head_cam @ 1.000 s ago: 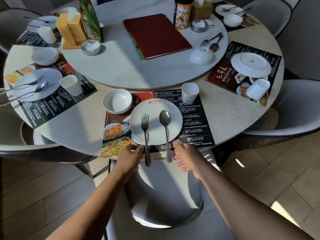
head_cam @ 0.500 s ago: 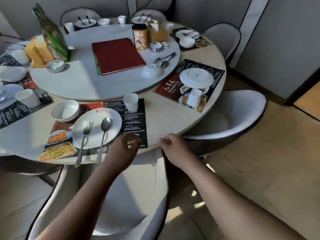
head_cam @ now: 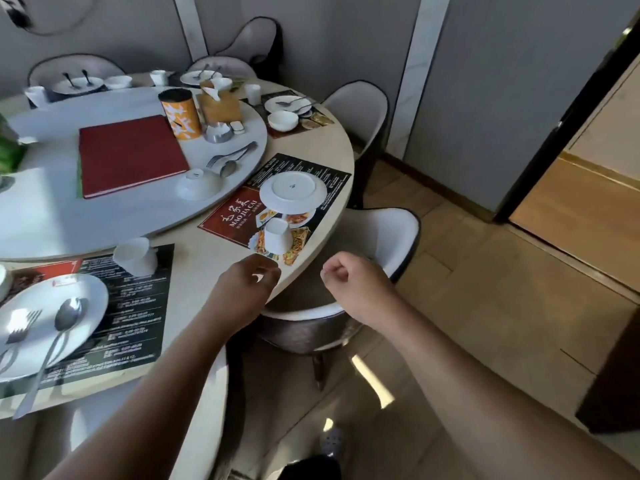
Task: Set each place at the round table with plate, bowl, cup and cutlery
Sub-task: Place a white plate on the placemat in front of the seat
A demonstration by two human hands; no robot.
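Plate (head_cam: 292, 192) is flipped face-down on the right placemat (head_cam: 225, 216), with the cup (head_cam: 277, 237) upside-down just on its near side, by the worktop (head_cam: 199, 268) edge. Left hand (head_cam: 242, 289) is near the cup, fingers loosely curled and empty. Right hand (head_cam: 353, 282) is off the edge, fingers balled up, also empty.

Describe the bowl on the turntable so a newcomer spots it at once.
On the white turntable, right of the red menu, sits a white bowl. Unlike the other bowls, it is upside down, foot up, beside loose cutlery.
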